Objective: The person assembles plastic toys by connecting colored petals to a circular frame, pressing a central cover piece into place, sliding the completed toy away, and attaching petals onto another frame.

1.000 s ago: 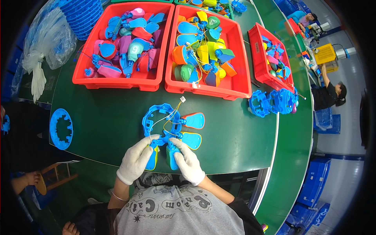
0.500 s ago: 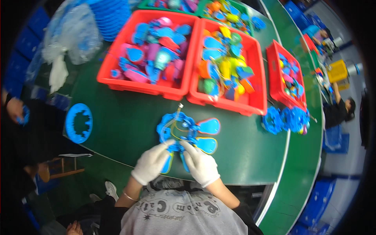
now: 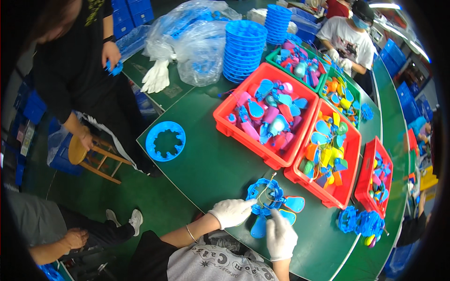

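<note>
A blue plastic ring with thin wires inside lies on the green table in front of me. Paddle-shaped blue pieces stick out from it: a red-edged paddle, a yellow-edged paddle and a lower paddle. My left hand, in a white glove, has its fingers closed at the ring's left side. From below, my gloved right hand reaches the ring's lower right, beside the yellow-edged paddle. Its fingers are bent together, and what they hold is hidden.
Beyond the ring stand a red bin and another red bin of colourful parts. Right lie several joined blue rings; left, a flat blue ring. Stacked blue baskets stand farther back. A person stands at left beside a stool.
The view has swung left, showing more of the person and stool. My left hand has shifted from the ring's lower side to its left side; my right hand stays at the lower right.
</note>
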A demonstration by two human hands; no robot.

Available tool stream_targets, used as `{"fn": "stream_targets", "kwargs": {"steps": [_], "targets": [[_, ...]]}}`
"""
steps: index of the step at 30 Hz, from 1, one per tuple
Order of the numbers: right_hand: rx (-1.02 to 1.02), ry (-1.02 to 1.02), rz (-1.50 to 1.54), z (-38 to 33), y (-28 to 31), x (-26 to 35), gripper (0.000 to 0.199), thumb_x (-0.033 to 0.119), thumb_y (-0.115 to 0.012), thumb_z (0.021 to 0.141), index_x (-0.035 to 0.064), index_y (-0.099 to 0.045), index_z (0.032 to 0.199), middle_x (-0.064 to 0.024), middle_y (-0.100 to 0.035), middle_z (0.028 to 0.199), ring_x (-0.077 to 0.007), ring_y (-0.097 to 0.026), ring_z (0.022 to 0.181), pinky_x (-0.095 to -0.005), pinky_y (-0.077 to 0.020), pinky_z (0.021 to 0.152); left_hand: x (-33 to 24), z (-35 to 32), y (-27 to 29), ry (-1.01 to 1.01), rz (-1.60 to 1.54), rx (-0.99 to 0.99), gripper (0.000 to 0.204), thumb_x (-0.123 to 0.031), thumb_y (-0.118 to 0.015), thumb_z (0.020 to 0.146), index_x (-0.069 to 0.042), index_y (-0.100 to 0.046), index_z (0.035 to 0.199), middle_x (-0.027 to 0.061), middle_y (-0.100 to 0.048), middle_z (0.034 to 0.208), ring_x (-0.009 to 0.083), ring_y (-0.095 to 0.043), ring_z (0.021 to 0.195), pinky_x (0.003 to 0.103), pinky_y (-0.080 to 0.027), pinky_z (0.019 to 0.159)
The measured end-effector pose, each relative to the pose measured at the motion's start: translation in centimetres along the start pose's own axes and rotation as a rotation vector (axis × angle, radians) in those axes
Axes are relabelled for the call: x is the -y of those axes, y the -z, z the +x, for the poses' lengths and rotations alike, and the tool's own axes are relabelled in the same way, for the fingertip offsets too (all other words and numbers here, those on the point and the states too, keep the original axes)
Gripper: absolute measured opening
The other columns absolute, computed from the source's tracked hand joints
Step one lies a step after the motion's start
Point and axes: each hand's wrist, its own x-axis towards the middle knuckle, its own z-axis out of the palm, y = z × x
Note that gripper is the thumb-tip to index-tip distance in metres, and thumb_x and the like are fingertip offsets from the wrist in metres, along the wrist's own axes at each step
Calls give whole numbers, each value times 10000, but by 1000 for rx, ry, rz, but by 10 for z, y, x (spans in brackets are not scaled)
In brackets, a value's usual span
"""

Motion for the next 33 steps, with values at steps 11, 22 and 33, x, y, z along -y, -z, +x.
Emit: {"fn": "stream_targets", "kwargs": {"steps": [11,22,33], "targets": [[-264,321,-167,50,-38,3,443,430,-702,665,47,-649,881,-271,-452,1216,-424,-378,1153,-563,-222,982,2,-12,-22,-130,22,-169,317,-345,-446,919,-113,-557,1105,141,-629,888,341,-639,791,454,-520,703],[-215,467,252,41,2,-17,190,70,-716,688,106,-684,872,-105,-612,906,-269,-595,831,-386,-471,790,27,14,-10,-97,-842,-46,535,-290,-466,951,-62,-291,1402,156,-589,1089,186,-653,748,301,-560,621],[389,-7,1032,38,9,-33,211,130,-568,917,-2,-623,1072,-46,-657,880,-104,-609,756,-237,-497,691,58,34,-8,-150,-1258,440,551,-410,-464,945,-20,-394,1327,98,-624,991,169,-641,641,274,-554,506]]}}
